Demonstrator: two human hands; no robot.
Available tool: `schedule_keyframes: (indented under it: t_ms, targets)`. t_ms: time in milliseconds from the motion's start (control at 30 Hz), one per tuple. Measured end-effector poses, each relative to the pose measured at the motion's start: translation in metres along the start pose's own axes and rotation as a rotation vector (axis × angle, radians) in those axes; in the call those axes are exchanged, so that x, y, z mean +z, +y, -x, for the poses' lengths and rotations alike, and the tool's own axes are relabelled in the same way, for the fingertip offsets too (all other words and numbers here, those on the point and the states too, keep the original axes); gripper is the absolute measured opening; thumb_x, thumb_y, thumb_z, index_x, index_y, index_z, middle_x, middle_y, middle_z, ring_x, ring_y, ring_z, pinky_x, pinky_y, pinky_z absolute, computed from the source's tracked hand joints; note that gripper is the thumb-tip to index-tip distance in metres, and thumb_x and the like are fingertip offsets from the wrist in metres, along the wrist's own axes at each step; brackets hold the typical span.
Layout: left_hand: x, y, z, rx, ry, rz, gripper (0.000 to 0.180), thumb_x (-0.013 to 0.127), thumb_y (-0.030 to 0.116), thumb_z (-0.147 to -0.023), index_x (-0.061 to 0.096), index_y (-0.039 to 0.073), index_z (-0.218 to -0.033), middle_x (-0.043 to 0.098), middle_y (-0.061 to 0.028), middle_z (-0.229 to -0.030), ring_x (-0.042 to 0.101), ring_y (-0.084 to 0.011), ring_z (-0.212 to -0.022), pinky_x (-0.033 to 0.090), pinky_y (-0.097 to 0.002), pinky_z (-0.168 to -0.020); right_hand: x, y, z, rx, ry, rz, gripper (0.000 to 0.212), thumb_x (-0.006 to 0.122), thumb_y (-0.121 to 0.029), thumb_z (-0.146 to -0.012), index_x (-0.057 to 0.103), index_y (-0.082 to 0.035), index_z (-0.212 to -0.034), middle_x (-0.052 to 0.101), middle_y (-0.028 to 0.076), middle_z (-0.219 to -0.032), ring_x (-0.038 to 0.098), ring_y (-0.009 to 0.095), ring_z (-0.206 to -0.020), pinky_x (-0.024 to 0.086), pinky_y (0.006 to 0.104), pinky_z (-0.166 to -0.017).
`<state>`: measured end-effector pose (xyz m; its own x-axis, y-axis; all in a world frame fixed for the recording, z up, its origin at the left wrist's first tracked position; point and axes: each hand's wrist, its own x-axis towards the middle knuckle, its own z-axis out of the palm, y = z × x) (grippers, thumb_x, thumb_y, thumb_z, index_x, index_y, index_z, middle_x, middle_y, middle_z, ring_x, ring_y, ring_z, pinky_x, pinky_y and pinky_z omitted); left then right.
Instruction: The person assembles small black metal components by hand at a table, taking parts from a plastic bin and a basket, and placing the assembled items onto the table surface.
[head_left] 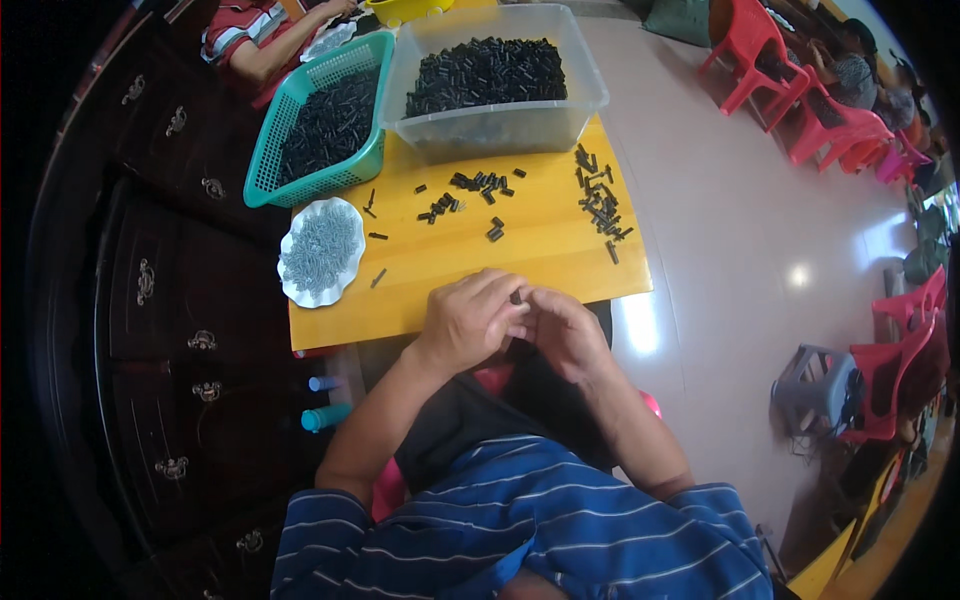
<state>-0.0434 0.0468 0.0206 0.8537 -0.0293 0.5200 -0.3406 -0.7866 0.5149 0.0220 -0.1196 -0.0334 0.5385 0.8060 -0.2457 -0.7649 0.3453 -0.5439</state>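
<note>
My left hand (464, 318) and my right hand (568, 332) meet just off the near edge of the yellow table (450, 285). Both have their fingers curled in around a small black cylindrical piece (516, 297), of which only the end shows. Loose black cylinders (484, 183) lie scattered on the tabletop beyond my hands. A pile of longer black pieces (601, 208) sits along the right edge. Left of my hands, a white scalloped dish (290, 243) holds many thin silvery pins or screws, too small to tell which.
At the back stand a clear plastic bin (470, 135) and a green basket (262, 180), both full of black pieces. Dark drawers (150, 330) line the left. Another person's arm (265, 62) is at far left. Red chairs (755, 60) and a grey stool (815, 390) stand right.
</note>
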Motion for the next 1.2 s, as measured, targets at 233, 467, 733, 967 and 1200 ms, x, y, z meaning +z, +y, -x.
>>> schedule_keyframes:
  t_ms: [233, 467, 733, 967, 1200]
  targets:
    - [0.002, -0.004, 0.002, -0.030, 0.017, 0.037, 0.027, 0.074, 0.001, -0.077, 0.067, 0.001, -0.104, 0.070, -0.0146, -0.092, 0.070, -0.0314, -0.079, 0.055, -0.0361, -0.067, -0.001, 0.001, 0.000, 0.002, -0.023, -0.022, 0.035, 0.056, -0.029, -0.100, 0.062, -0.004, -0.124, 0.068, 0.007, -0.114, 0.065, 0.019, -0.102, 0.050, 0.0367, -0.095]
    - [0.003, -0.006, 0.001, -0.068, 0.017, 0.063, 0.025, 0.075, 0.007, -0.078, 0.067, 0.005, -0.101, 0.068, -0.0095, -0.089, 0.069, -0.0289, -0.075, 0.054, -0.0366, -0.064, 0.004, -0.001, -0.001, -0.003, -0.018, -0.023, 0.035, 0.056, -0.029, -0.100, 0.063, -0.004, -0.124, 0.068, 0.008, -0.116, 0.065, 0.019, -0.102, 0.050, 0.0359, -0.093]
    - [-0.010, 0.001, 0.004, -0.096, -0.103, 0.036, 0.037, 0.077, 0.006, -0.078, 0.067, 0.003, -0.113, 0.070, -0.0114, -0.099, 0.070, -0.0262, -0.080, 0.057, -0.0352, -0.070, 0.016, -0.005, 0.003, 0.016, 0.005, 0.168, 0.026, 0.058, -0.020, -0.100, 0.065, -0.002, -0.118, 0.069, 0.005, -0.107, 0.065, 0.013, -0.095, 0.050, 0.0285, -0.088]
    - [-0.039, -0.006, 0.007, -0.138, -0.220, 0.292, 0.019, 0.073, 0.004, -0.084, 0.072, 0.001, -0.103, 0.070, -0.0100, -0.093, 0.070, -0.0219, -0.082, 0.055, -0.0310, -0.072, 0.008, 0.001, 0.002, 0.026, -0.131, 0.402, 0.020, 0.062, -0.020, -0.102, 0.067, -0.002, -0.106, 0.068, 0.003, -0.095, 0.062, 0.009, -0.087, 0.050, 0.0243, -0.082]
    - [-0.086, -0.044, -0.016, -0.561, -0.037, 0.128, 0.014, 0.066, 0.004, -0.090, 0.073, 0.000, -0.101, 0.070, -0.0026, -0.082, 0.061, -0.0080, -0.073, 0.049, -0.0237, -0.068, 0.018, -0.001, 0.005, 0.015, -0.153, 0.422, 0.023, 0.062, -0.023, -0.102, 0.069, -0.001, -0.104, 0.068, 0.003, -0.093, 0.061, 0.009, -0.087, 0.050, 0.0245, -0.083]
